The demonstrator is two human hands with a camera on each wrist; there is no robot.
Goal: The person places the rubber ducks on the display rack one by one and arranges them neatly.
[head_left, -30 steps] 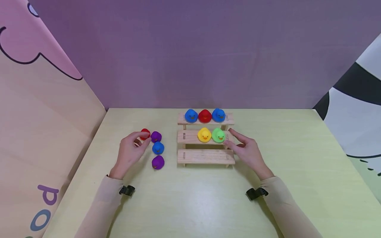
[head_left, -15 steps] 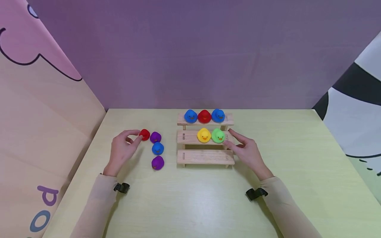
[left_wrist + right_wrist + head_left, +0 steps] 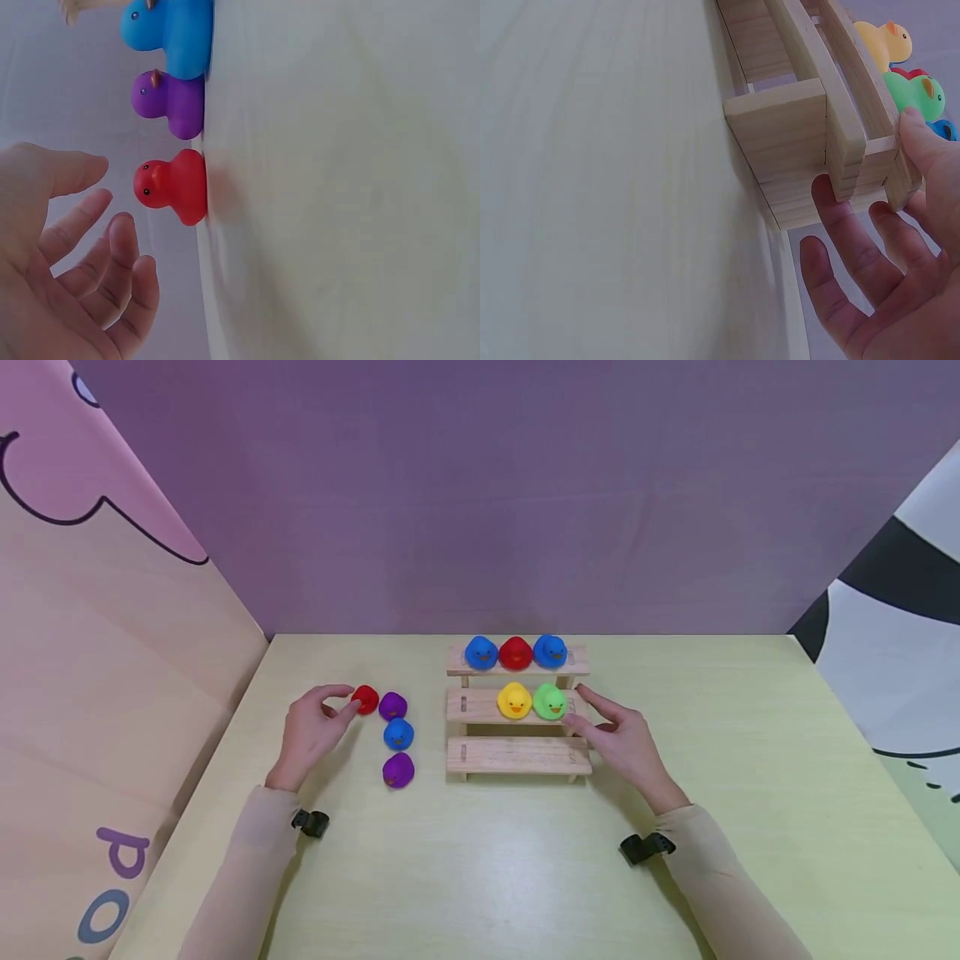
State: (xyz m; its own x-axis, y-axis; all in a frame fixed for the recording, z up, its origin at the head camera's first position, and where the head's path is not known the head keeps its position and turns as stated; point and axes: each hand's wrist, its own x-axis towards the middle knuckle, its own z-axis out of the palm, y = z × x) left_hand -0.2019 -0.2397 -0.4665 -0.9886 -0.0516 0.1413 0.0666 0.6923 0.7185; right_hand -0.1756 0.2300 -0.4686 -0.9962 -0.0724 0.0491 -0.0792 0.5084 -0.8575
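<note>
A red rubber duck (image 3: 365, 700) sits on the table at the left. My left hand (image 3: 311, 727) is just left of it; in the left wrist view a gap separates my loosely bent fingers (image 3: 124, 232) from the red duck (image 3: 176, 186). Close by are a small purple duck (image 3: 393, 706), a blue duck (image 3: 398, 734) and another purple duck (image 3: 398, 770). My right hand (image 3: 622, 743) grips the right end of a three-step wooden stand (image 3: 517, 756), thumb beside the green duck (image 3: 550, 702) and other fingers around the step's end.
On the middle step a yellow duck (image 3: 514, 701) stands beside the green one. Two blue ducks (image 3: 481, 652) flank a red duck (image 3: 516, 654) on the top step. A purple wall (image 3: 517, 510) rises behind the table (image 3: 495, 877).
My left hand has drawn back to the left, off the red duck, which now shows fully. My right hand stays at the stand's end.
</note>
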